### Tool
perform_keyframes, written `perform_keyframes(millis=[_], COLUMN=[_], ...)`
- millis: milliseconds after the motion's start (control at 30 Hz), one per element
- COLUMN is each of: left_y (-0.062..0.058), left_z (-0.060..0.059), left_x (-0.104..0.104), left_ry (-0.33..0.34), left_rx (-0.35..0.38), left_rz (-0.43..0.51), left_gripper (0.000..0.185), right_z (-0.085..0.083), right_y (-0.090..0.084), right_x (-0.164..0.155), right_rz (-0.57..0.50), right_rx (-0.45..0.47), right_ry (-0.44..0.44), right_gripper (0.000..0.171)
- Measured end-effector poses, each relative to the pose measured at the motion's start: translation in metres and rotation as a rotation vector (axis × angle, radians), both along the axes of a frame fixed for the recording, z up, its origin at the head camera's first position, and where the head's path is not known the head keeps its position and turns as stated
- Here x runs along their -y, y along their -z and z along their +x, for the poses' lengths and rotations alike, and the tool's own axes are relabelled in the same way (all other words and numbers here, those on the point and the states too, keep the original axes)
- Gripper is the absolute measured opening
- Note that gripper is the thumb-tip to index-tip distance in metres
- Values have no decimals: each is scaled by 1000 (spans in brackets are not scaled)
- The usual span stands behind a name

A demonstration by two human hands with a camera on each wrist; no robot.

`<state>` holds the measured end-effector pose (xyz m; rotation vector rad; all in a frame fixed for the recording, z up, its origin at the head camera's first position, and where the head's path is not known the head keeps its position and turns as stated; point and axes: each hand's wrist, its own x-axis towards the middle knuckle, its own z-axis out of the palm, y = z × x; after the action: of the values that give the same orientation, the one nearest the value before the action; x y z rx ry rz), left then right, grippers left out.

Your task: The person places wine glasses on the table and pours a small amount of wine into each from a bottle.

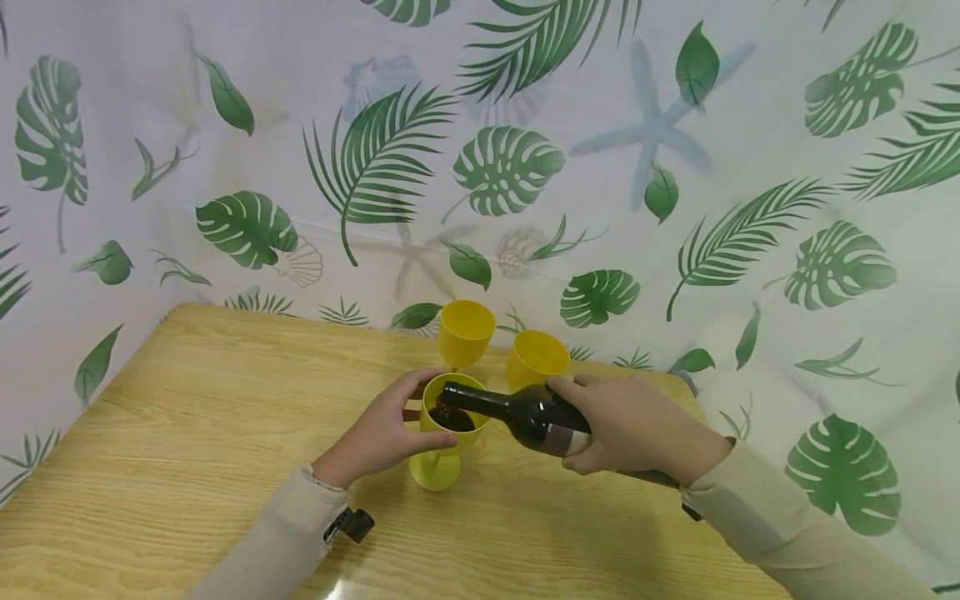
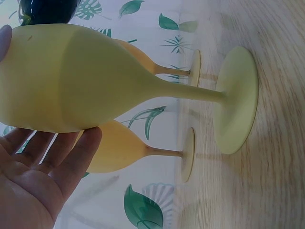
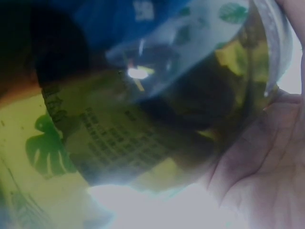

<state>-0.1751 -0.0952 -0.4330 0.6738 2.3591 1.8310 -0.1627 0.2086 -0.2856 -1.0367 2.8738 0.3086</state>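
My left hand (image 1: 382, 437) holds the bowl of a pale yellow goblet (image 1: 435, 472), thumb on the near side and fingers on the far side. In the left wrist view the goblet (image 2: 95, 81) stands on its round foot. Dark liquid (image 1: 453, 418) lies inside the bowl. My right hand (image 1: 626, 421) grips a dark wine bottle (image 1: 534, 421) around its body. The bottle is tilted, its neck (image 1: 476, 400) pointing left and its mouth over the bowl. Up close in the right wrist view, the bottle's glass (image 3: 157, 114) fills most of the picture, with printed text showing.
Two orange-yellow goblets stand just behind, one at the back (image 1: 467, 333) and another (image 1: 537, 360) to its right, partly behind the bottle. The wooden table (image 1: 225, 392) ends against a leaf-printed sheet (image 1: 285, 158). A black device (image 1: 354, 525) sits at the left wrist.
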Motion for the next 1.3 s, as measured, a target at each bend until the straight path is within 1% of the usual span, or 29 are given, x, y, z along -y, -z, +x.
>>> perform_keyframes(millis=[333,800,1100,1300], left_y=[3,3,4,4], left_z=[-1,-2,-1,-2], left_x=[-1,-2,-2,-2], left_ry=[-4,-2,-6,0], left_rx=[-6,2,-12,-4], left_rz=[1,-1,-1,3], left_gripper=[87,88,88,87], right_z=[0,1,0,1], right_y=[2,5,9,11], right_x=[-1,-3,-5,-6], right_rz=[-13,-14,-28,-40], right_rx=[1,32,41,33], right_ry=[2,44,50,46], right_gripper=[85,89,89,89])
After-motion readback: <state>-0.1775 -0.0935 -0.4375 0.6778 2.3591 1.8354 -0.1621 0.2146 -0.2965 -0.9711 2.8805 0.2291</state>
